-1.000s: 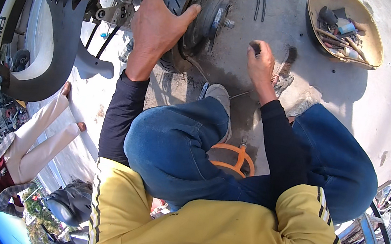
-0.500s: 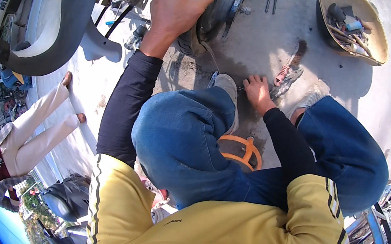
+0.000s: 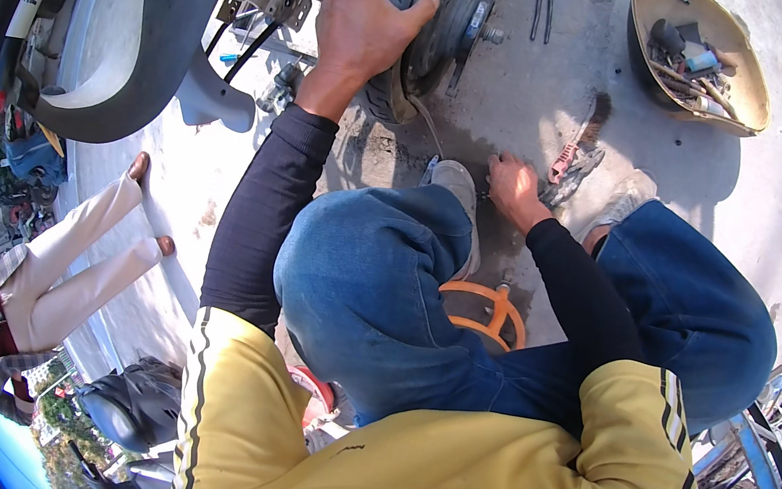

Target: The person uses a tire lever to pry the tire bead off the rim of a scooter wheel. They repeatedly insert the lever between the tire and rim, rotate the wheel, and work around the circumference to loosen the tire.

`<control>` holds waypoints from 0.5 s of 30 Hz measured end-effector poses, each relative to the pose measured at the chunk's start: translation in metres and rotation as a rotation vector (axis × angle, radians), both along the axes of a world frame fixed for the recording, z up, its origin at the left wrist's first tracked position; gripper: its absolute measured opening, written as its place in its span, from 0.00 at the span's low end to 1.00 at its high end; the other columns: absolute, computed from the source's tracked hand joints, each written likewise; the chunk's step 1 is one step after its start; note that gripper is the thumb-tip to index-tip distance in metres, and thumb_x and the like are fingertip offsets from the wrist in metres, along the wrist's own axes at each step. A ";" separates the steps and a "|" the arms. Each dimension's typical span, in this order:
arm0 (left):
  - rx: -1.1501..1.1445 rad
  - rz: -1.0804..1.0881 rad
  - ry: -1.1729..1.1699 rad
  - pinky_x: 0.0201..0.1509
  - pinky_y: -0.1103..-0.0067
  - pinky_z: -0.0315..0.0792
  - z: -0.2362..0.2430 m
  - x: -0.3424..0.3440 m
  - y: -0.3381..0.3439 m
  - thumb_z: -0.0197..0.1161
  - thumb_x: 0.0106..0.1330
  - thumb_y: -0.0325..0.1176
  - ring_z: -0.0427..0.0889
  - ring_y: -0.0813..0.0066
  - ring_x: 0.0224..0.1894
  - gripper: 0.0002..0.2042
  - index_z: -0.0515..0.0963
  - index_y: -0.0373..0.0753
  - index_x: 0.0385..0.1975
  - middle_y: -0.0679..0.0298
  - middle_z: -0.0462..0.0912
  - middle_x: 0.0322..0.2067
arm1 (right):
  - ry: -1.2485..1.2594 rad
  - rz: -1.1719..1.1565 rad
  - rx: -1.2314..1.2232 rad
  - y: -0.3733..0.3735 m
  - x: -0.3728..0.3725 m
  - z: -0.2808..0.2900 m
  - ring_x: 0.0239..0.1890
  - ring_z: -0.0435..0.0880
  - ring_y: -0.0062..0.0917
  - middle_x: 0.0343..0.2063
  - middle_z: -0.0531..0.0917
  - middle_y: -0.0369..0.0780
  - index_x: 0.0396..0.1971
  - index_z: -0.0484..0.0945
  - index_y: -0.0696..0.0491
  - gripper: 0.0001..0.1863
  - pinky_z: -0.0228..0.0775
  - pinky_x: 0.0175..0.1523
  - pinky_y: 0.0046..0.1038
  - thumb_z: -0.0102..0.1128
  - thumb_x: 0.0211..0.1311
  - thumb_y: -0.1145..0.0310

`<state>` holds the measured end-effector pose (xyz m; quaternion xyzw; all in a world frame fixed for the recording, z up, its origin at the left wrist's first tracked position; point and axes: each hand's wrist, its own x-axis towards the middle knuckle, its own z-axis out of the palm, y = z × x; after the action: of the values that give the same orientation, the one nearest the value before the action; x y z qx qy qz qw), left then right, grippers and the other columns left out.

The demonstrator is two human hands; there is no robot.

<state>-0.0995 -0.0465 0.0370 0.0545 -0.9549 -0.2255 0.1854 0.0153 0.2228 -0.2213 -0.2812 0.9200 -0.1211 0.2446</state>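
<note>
My left hand [image 3: 363,23] is wrapped over the tread of a black scooter tyre [image 3: 388,92], thumb on its right side. The wheel's dark hub [image 3: 440,34] has a bolt sticking out to the right. My right hand [image 3: 516,192] is low over the ground beside my shoe [image 3: 457,186], its fingers curled downward and drawn together. Whatever is under those fingers is hidden. Just right of that hand lies a brush with a pink handle [image 3: 563,162], beside a crumpled grey rag [image 3: 578,178].
A helmet-shaped bowl [image 3: 753,86] holding tools and scraps sits at far right. Grey scooter bodywork [image 3: 120,93] fills the upper left. An orange ring-shaped frame [image 3: 499,311] is below my legs. Another person [image 3: 69,267] is at left. Cables and a blue frame [image 3: 762,467] lie at lower right.
The view has shifted slightly, so the scooter and tyre appear a little farther right and lower. My left hand keeps its place on the tyre; my right fingers look more drawn in.
</note>
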 end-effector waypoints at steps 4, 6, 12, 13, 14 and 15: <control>0.069 -0.022 0.017 0.62 0.62 0.78 -0.003 0.000 -0.004 0.74 0.58 0.65 0.86 0.41 0.56 0.49 0.72 0.27 0.67 0.37 0.84 0.55 | -0.119 -0.008 0.056 -0.020 -0.002 0.003 0.54 0.88 0.46 0.49 0.86 0.48 0.48 0.85 0.53 0.13 0.81 0.57 0.47 0.64 0.65 0.66; 0.154 -0.021 -0.015 0.61 0.62 0.78 -0.004 0.013 -0.012 0.67 0.63 0.71 0.86 0.43 0.57 0.49 0.72 0.29 0.67 0.37 0.84 0.55 | -0.163 0.150 0.199 -0.025 0.004 0.004 0.59 0.86 0.42 0.54 0.85 0.47 0.52 0.86 0.49 0.15 0.79 0.60 0.49 0.59 0.68 0.69; 0.625 0.317 0.034 0.55 0.65 0.78 -0.104 0.133 -0.026 0.65 0.74 0.43 0.85 0.53 0.49 0.20 0.79 0.34 0.57 0.48 0.85 0.51 | -0.141 -0.059 0.000 0.039 0.011 -0.064 0.49 0.89 0.49 0.50 0.87 0.46 0.44 0.84 0.50 0.12 0.83 0.51 0.47 0.55 0.71 0.62; 0.574 0.433 -0.192 0.55 0.66 0.79 -0.137 0.172 -0.032 0.66 0.73 0.39 0.86 0.58 0.51 0.18 0.80 0.34 0.55 0.49 0.85 0.54 | -0.167 -0.085 -0.002 0.047 0.009 -0.064 0.49 0.89 0.49 0.50 0.87 0.46 0.45 0.84 0.50 0.12 0.83 0.51 0.46 0.55 0.71 0.62; 0.528 0.408 -0.365 0.55 0.64 0.79 -0.175 0.215 -0.034 0.68 0.70 0.38 0.86 0.57 0.52 0.16 0.81 0.36 0.53 0.51 0.85 0.53 | -0.166 -0.088 -0.013 0.049 0.008 -0.060 0.49 0.89 0.49 0.50 0.87 0.46 0.45 0.84 0.50 0.12 0.83 0.51 0.46 0.56 0.70 0.62; 0.477 0.377 -0.530 0.55 0.62 0.80 -0.203 0.252 -0.035 0.69 0.68 0.37 0.85 0.56 0.54 0.15 0.83 0.37 0.50 0.53 0.85 0.52 | -0.166 -0.094 -0.029 0.050 0.006 -0.057 0.49 0.89 0.49 0.50 0.87 0.46 0.45 0.84 0.50 0.12 0.83 0.51 0.46 0.56 0.70 0.62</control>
<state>0.1524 -0.0814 -0.1660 0.3264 -0.8637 -0.3810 -0.0471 0.0217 0.2724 -0.2779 -0.2300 0.9069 -0.1685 0.3101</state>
